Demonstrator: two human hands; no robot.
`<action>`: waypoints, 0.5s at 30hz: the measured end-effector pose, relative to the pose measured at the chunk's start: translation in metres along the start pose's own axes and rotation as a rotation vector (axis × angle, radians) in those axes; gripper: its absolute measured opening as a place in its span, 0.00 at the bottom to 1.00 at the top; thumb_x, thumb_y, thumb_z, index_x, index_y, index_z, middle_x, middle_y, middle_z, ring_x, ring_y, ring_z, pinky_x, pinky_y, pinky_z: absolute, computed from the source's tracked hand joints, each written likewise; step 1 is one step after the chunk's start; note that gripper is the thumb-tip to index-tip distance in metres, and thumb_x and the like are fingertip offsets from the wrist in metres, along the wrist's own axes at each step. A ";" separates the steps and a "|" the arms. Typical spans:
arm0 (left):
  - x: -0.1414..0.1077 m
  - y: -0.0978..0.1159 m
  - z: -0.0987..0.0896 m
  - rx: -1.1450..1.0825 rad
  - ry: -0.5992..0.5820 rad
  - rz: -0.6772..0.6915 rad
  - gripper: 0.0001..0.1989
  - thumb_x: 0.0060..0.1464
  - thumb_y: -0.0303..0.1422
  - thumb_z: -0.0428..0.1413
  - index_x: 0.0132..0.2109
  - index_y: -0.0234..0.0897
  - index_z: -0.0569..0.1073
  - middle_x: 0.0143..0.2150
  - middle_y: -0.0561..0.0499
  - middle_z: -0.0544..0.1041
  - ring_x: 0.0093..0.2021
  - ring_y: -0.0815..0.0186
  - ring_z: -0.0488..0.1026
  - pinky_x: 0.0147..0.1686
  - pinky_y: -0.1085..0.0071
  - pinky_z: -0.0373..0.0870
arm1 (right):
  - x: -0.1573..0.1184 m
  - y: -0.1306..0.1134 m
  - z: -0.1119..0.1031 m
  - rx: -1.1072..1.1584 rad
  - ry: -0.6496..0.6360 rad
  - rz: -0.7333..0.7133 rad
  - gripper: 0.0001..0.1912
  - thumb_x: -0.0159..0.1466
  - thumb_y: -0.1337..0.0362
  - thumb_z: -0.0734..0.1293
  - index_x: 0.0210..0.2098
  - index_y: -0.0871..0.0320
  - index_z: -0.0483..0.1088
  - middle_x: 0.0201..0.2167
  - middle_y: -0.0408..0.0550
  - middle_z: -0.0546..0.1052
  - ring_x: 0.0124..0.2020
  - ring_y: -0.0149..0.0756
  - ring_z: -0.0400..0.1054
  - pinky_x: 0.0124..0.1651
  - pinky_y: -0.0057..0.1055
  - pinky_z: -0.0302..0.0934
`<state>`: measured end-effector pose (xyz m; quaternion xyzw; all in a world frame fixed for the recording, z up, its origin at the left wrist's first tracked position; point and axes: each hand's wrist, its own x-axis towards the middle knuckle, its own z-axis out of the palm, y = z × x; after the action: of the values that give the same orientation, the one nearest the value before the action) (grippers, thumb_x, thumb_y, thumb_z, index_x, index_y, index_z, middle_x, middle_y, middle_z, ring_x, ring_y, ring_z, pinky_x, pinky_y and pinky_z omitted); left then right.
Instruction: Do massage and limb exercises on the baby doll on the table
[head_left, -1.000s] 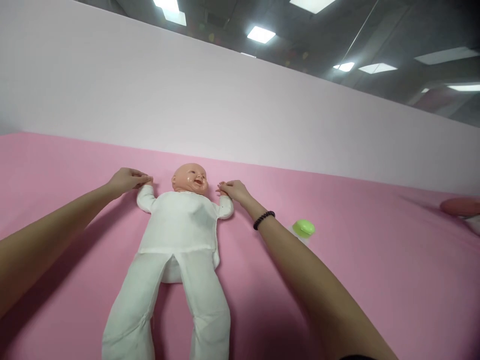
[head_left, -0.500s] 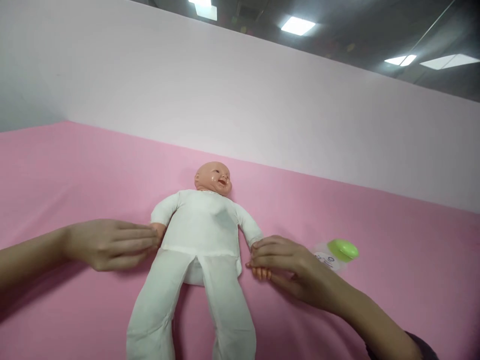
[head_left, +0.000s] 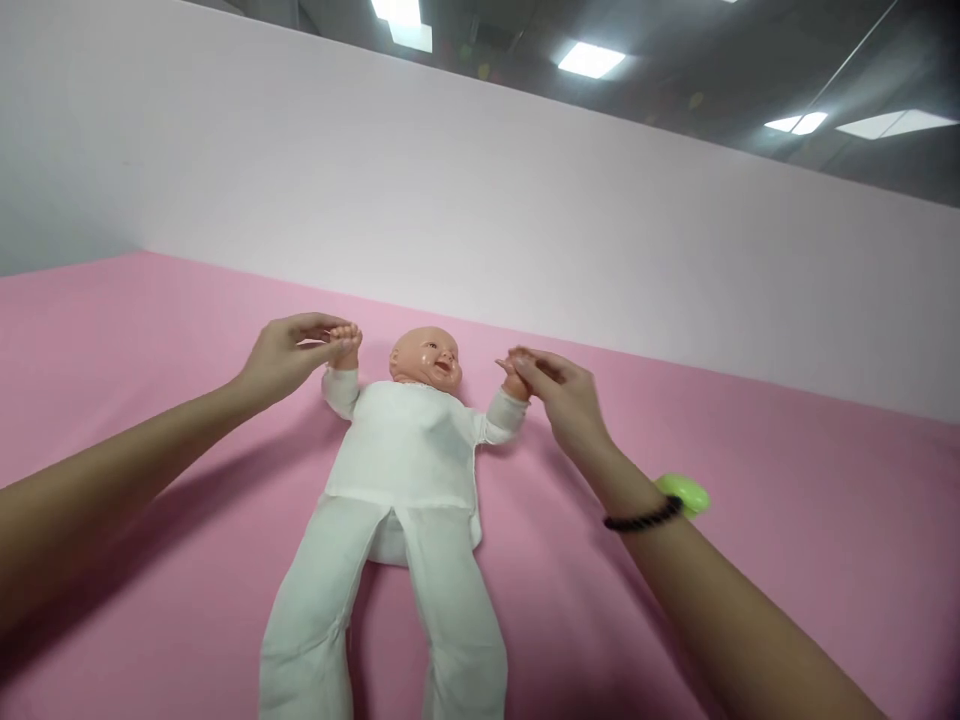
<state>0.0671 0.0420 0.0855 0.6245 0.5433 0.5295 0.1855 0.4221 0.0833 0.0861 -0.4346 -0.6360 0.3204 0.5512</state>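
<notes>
A baby doll [head_left: 405,440] with a white cloth body lies on its back, its head toward the wall and its legs toward me. Both of its arms are bent upward beside the head. My left hand [head_left: 289,355] pinches the doll's hand [head_left: 346,345] on the left side, thumb and fingers closed on it. On the other side, my right hand [head_left: 562,390] grips the doll's other hand [head_left: 516,378] between thumb and fingers. A black bracelet [head_left: 645,518] circles my right wrist.
The doll rests on a pink sheet [head_left: 187,560]. Behind it rises a white wall [head_left: 480,200]. A green-capped container [head_left: 686,494] lies to the right, mostly hidden behind my right forearm. Ceiling lights [head_left: 592,60] show above the wall.
Both doll hands have been raised from beside its hips to beside its head, with my hands holding them. The doll's torso and legs stay nearly in place.
</notes>
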 end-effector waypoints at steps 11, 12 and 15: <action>0.060 -0.084 0.035 0.019 -0.174 -0.576 0.19 0.28 0.43 0.73 0.29 0.38 0.83 0.37 0.43 0.86 0.43 0.50 0.81 0.38 0.64 0.77 | 0.042 0.072 0.050 -0.546 -0.121 0.347 0.15 0.64 0.61 0.69 0.23 0.58 0.79 0.29 0.49 0.84 0.32 0.37 0.77 0.32 0.28 0.61; 0.058 -0.083 0.035 0.004 -0.182 -0.572 0.19 0.29 0.43 0.73 0.29 0.38 0.83 0.38 0.43 0.86 0.43 0.50 0.81 0.38 0.64 0.77 | 0.041 0.074 0.049 -0.514 -0.116 0.354 0.14 0.63 0.61 0.69 0.23 0.58 0.79 0.29 0.50 0.84 0.33 0.37 0.77 0.33 0.28 0.62; 0.047 -0.081 0.032 -0.130 -0.105 -0.518 0.21 0.32 0.44 0.73 0.34 0.37 0.84 0.43 0.42 0.86 0.44 0.53 0.81 0.40 0.65 0.77 | 0.039 0.079 0.043 -0.265 -0.027 0.358 0.12 0.61 0.59 0.71 0.26 0.60 0.79 0.31 0.52 0.84 0.35 0.39 0.78 0.35 0.29 0.66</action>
<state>0.0487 0.1219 0.0302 0.4781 0.6397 0.4648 0.3824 0.3950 0.1545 0.0246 -0.6050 -0.5926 0.3326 0.4149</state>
